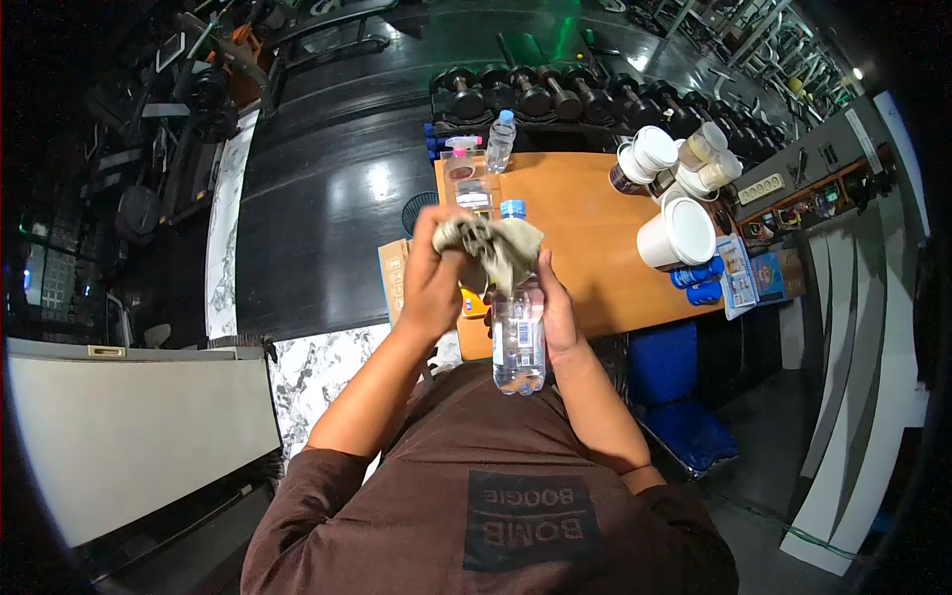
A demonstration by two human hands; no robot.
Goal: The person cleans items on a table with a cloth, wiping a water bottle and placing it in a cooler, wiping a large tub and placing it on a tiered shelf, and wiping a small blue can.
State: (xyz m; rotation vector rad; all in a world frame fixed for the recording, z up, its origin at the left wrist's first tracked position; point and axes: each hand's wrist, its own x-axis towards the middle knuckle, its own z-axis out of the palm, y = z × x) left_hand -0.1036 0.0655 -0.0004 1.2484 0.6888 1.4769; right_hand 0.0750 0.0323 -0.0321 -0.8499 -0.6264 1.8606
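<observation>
A clear plastic bottle [519, 342] with a blue cap and a pale label stands roughly upright in front of my chest. My right hand [558, 302] is wrapped round its side. In my left hand [433, 273] is a bunched grey-green cloth [491, 246], held against the upper part of the bottle and hiding its neck. The fingertips of my left hand are slightly blurred.
The wooden table [585, 218] bears a spray bottle [463, 164], another water bottle [501, 141], white tubs [677, 233], blue cans [699, 282] and leaflets [737, 273]. Dumbbells [531, 94] line a rack behind. A blue chair [679, 397] stands at right.
</observation>
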